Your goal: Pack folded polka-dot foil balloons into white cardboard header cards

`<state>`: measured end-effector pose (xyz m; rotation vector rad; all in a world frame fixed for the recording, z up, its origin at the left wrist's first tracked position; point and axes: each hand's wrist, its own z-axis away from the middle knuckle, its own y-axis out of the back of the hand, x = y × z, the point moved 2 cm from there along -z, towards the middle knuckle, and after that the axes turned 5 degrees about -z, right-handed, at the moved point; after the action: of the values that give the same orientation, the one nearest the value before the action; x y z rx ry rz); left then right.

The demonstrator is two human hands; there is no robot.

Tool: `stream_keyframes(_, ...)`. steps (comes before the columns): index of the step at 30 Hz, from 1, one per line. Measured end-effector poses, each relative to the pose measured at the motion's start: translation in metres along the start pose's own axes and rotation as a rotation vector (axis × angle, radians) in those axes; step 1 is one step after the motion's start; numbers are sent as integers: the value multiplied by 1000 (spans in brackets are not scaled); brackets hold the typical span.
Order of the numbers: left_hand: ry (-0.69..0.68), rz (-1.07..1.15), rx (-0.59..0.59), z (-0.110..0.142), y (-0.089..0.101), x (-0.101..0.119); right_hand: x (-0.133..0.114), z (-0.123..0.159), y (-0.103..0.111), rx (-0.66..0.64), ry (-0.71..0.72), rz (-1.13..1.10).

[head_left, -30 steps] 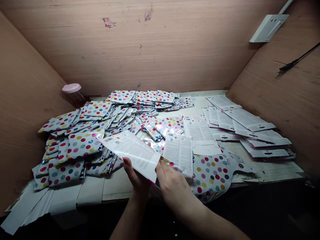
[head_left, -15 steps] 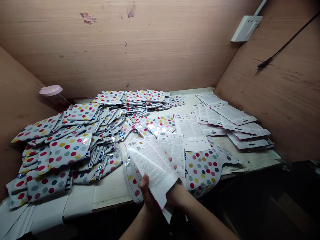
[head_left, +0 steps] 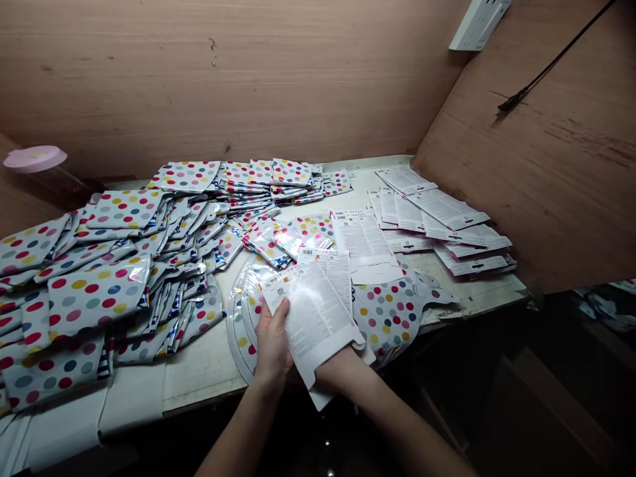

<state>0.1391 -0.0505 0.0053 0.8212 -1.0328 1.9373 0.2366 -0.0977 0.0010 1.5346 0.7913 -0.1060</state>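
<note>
My left hand (head_left: 272, 346) grips the left edge of a white printed card (head_left: 314, 317) with a barcode, held low over the table's front edge. My right hand (head_left: 338, 368) goes in beneath the card's lower end; only the wrist and the heel of the hand show, the fingers are hidden. Under the card lie a flat polka-dot foil balloon (head_left: 395, 311) to the right and a round clear-edged foil piece (head_left: 242, 331) to the left. More printed cards (head_left: 365, 242) lie just behind.
A large heap of folded polka-dot packs (head_left: 119, 265) covers the table's left half. Fanned stacks of printed cards (head_left: 447, 222) lie at the right, by the wooden side wall. A pink-lidded jar (head_left: 34, 159) stands far left. A socket (head_left: 477, 23) and cable (head_left: 546, 66) are on the wall.
The card has come down from a raised tilt to lie lower and flatter near the table edge. My right hand has slid under it. The view has shifted right and down.
</note>
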Motion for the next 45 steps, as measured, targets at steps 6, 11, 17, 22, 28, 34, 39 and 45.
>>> stream_keyframes(6,-409,-343,1,-29,15,5,3,53,38,198,117,-107)
stream_keyframes(11,-942,-1108,-125,-21,23,0,45,59,29,377,29,-199)
stream_keyframes(17,-921,-1562,-698,-9,33,-21,65,49,20,341,-36,-277)
stream_keyframes(22,-961,-1592,-678,-12,38,-27,63,46,21,299,-94,-295)
stream_keyframes(28,-1016,-1700,-638,-9,37,-26,62,42,12,222,-137,-240)
stream_keyframes(34,-1066,-1867,-614,-7,36,-26,60,39,9,167,-76,-97)
stream_keyframes(39,-1078,-1880,-614,-7,35,-26,60,41,9,186,-58,-95)
stream_keyframes(45,-1085,-1869,-616,-7,35,-26,62,35,2,172,-56,-64)
